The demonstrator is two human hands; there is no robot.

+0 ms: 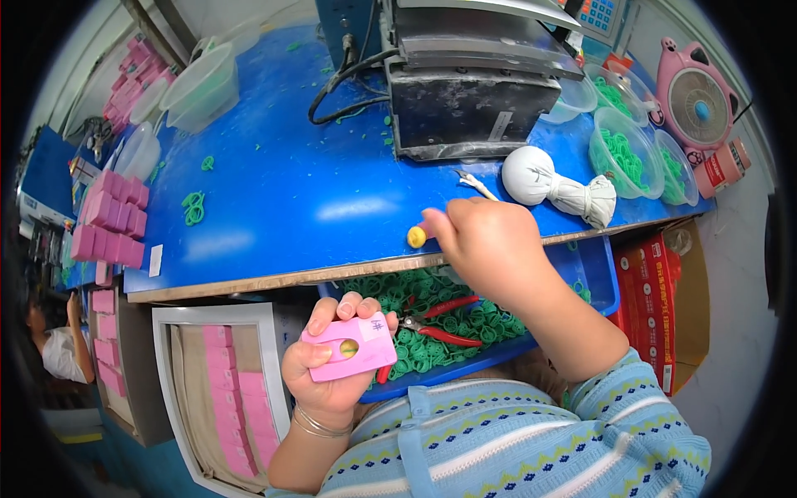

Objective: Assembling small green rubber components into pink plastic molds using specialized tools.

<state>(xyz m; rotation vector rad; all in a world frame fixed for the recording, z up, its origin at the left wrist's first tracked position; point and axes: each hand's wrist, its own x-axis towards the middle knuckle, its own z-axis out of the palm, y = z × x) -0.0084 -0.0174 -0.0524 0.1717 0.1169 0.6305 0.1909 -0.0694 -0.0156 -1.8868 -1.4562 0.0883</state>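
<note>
My left hand (324,353) holds a pink block (371,349) above the front of the blue bin. The block has a scooped hollow with a hole, where something yellow-green shows. At the table's front edge is my right hand (490,236), fingers curled, with a small yellow rounded tip (417,237) at its left side. Whether that tip is a held piece or a finger cover, I cannot tell. Just beyond lie a thin tool with a white-wrapped handle (479,186) and a white tied cloth pouch (552,184). Red-handled cutting pliers (448,334) rest on green plastic pieces (423,353).
The blue bin (602,274) sits below the edge of the blue table (282,166). A black machine (465,108) stands at the back. Clear tubs (627,153) and a pink fan (697,100) are right; stacked pink blocks (108,220) and a lined tray (195,398) are left.
</note>
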